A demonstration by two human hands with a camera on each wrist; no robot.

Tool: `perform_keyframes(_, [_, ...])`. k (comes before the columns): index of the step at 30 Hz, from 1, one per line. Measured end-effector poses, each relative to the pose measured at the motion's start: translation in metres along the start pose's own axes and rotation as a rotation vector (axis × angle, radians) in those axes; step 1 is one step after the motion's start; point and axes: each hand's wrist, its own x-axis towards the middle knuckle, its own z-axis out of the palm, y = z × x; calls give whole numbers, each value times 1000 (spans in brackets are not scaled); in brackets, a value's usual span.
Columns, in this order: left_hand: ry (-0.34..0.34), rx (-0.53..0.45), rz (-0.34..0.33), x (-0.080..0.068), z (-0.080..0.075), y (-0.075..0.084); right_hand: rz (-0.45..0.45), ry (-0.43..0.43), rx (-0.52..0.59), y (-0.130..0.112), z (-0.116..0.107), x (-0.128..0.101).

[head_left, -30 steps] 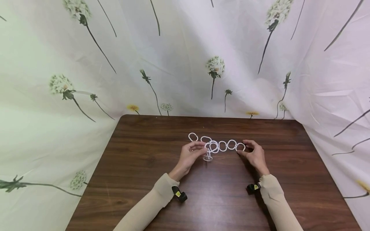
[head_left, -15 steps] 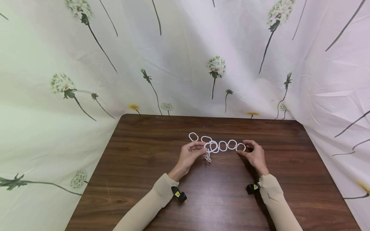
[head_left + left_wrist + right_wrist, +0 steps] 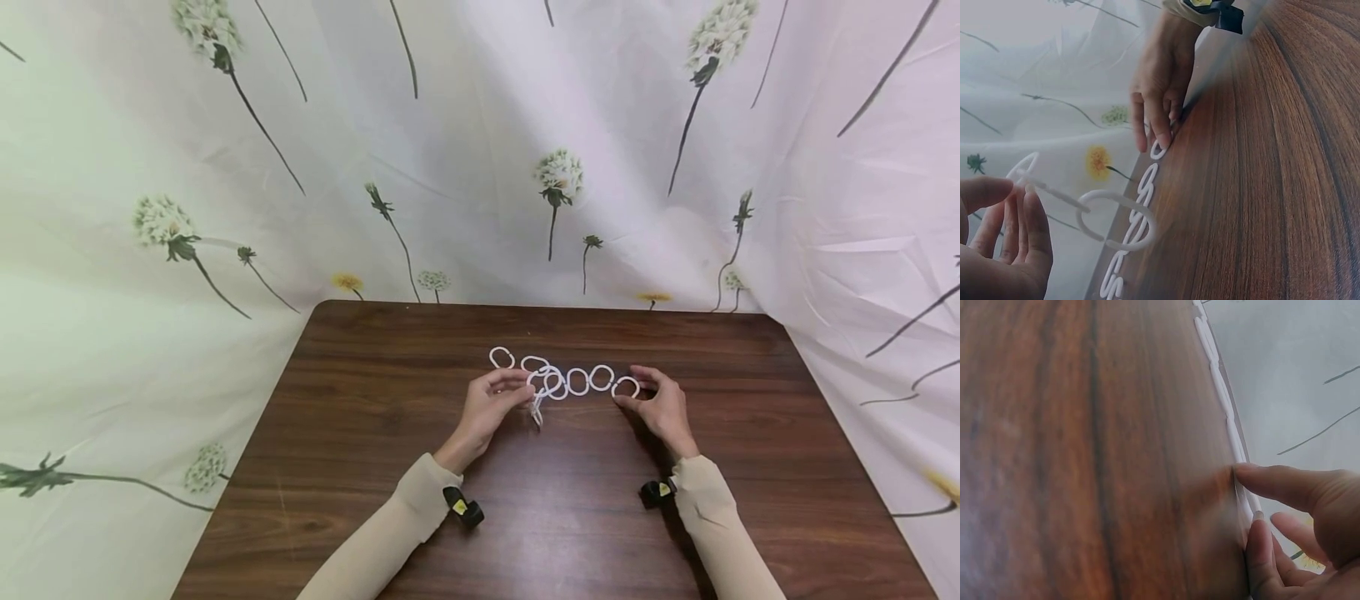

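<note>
My left hand [image 3: 480,417] pinches a white plastic ring [image 3: 1032,164] between thumb and fingertips, raised over the table. From it hangs a link seen edge-on [image 3: 1063,197], joined to a C-shaped ring [image 3: 1104,194] with a small gap in its rim. A row of white linked rings lies on the table beyond, partly overlapped by the held ones in the head view. At the row's right end, my right hand [image 3: 663,412] grips the last ring [image 3: 626,377], thumb at its near side and fingers at its far side.
Left of the row, a white ring [image 3: 502,348] and another ring [image 3: 535,358] lie behind my left hand. The dark wooden table [image 3: 375,375] ends at a white dandelion-print cloth [image 3: 480,167]. Each wrist wears a black camera strap.
The links hanging below my left hand have swung and turned more edge-on. The ring at my right hand has shifted very slightly. Both arms stay almost in place.
</note>
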Motion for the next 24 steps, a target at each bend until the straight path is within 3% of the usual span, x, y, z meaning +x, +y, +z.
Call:
perform_keyframes(9, [0,-1,8,1,1,1,-20,-1,-53,0,-2,0])
perform_keyframes(17, [-9,-23,18,0,3,1,-53,-78,-3,1,-3,-3])
perform_keyframes(24, [-5,-22,10,0,3,-1,-58,-72,72,3,-2,-4])
